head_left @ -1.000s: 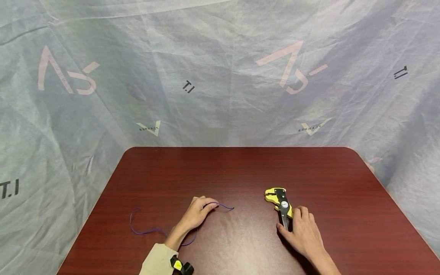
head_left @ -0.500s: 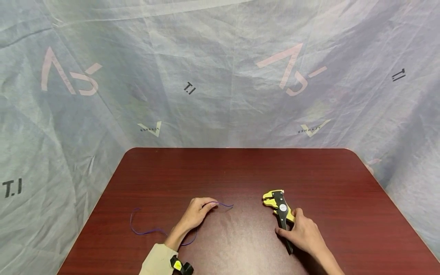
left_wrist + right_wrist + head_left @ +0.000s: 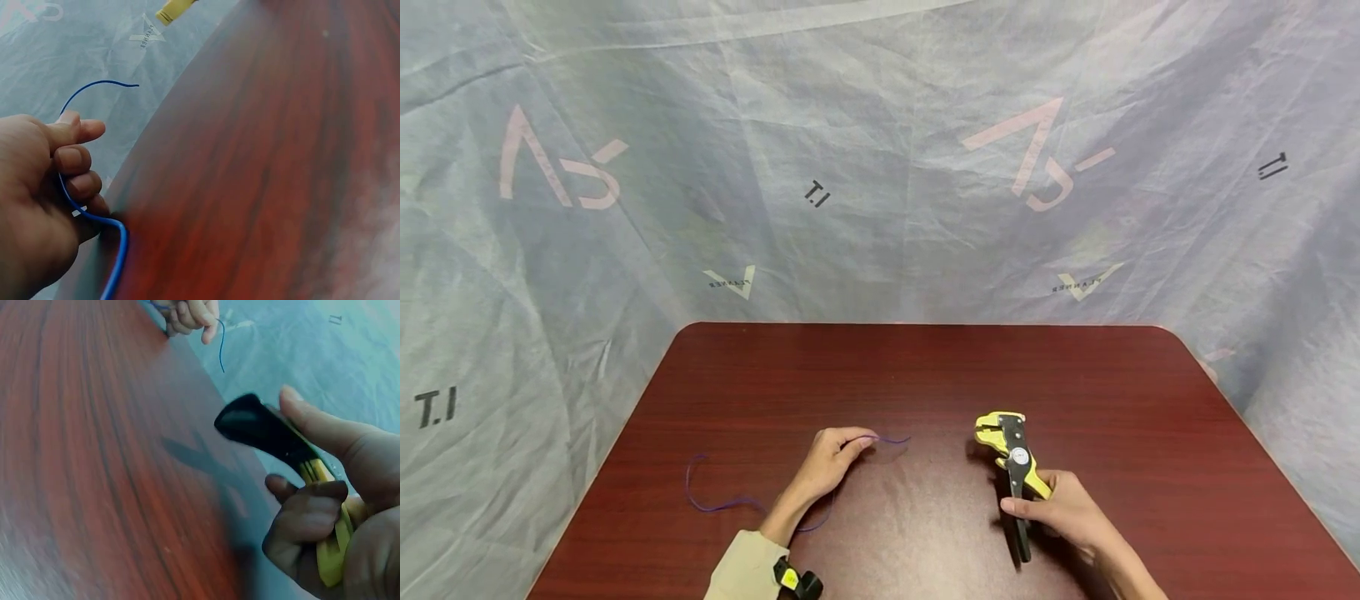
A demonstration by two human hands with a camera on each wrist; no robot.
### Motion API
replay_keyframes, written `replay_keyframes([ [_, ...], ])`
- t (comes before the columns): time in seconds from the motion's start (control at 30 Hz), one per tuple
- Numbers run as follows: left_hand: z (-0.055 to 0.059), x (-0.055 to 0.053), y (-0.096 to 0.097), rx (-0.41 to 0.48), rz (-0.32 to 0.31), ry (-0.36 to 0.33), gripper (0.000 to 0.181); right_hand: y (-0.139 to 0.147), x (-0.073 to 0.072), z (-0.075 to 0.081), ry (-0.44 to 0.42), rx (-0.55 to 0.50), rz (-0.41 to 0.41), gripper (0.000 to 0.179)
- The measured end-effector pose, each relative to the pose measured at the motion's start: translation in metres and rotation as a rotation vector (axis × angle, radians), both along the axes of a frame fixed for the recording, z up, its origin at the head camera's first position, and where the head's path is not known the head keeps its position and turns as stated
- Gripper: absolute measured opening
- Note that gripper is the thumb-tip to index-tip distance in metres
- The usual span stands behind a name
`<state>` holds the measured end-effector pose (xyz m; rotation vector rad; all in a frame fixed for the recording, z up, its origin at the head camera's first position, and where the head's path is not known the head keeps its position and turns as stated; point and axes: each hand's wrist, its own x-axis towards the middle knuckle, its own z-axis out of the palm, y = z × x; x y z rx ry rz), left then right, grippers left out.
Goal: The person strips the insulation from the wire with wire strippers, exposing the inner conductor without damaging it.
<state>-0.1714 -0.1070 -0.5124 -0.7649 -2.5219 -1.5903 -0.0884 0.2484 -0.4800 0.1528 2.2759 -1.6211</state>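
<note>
Tabletop [image 3: 925, 375]: wood-grain, smooth, glossy. Wire [image 3: 122, 244], partly on tabletop: smooth, plastic-looking coat. Pliers [image 3: 1017, 455] above tabletop: smooth, hard, slight sheen. Sheet [image 3: 865, 233] behind tabletop: cloth-like, creased. Sleeve [image 3: 745, 568] over tabletop: matt cloth.

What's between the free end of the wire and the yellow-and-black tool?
Only bare tabletop shows between the end of the wire and the yellow-and-black tool, as seen in the head view.

Left half of table [image 3: 925, 367]: wire [image 3: 124, 242], loose length left of left hand [image 3: 826, 463], tip out to its right. Farther right, apart: hand tool [image 3: 1018, 457] in right hand [image 3: 1071, 510]. Sheet [image 3: 880, 208] behind table.
</note>
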Motion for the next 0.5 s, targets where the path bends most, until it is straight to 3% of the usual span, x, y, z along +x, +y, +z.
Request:
replay_keyframes([
  [0.17, 0.002, 0.000, 0.001, 0.030, -0.009, -0.025, 0.021, 0.000, 0.001, -0.006, -0.047, -0.288, 0.062, 0.015],
  [0.3, 0.002, 0.000, 0.001, 0.060, -0.007, -0.069, 0.022, -0.002, 0.000, -0.010, -0.049, -0.475, 0.156, 0.017],
  [0.5, 0.001, 0.001, 0.004, 0.143, 0.000, -0.129, 0.022, -0.007, 0.000, -0.014, -0.063, -0.562, 0.256, 0.014],
])
